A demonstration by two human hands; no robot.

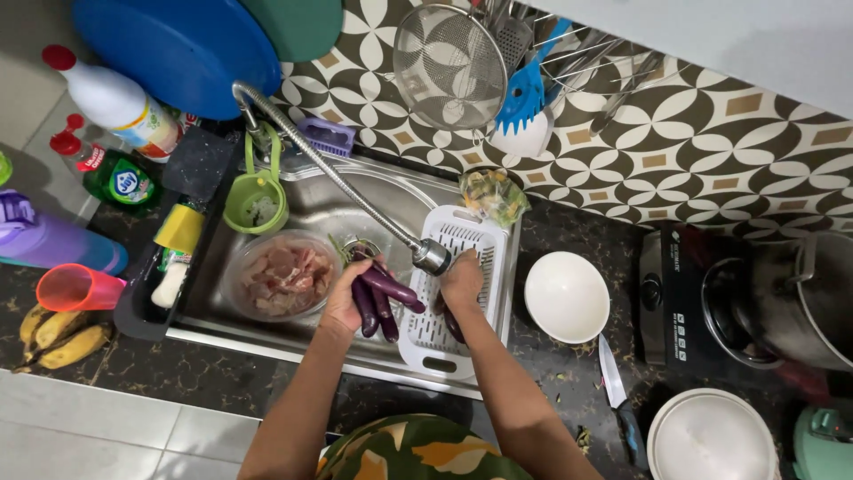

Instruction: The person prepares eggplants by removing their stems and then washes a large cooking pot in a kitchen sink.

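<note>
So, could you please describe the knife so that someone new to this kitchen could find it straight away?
Start at the steel sink and move right along the dark counter, past the empty white bowl. The knife lies flat just below that bowl, blade towards it. It is the only long, thin thing there, between the bowl and a round white lid.

Left of the sink: bananas (55, 334), an orange cup (75, 288), a white bottle (115, 100) and a green bottle (111, 173). In the basin: a bowl of raw meat (283, 276). On the dark counter (551, 373): a white bowl (566, 296), a knife (619, 400), a pot (791, 302) on a hob.
</note>
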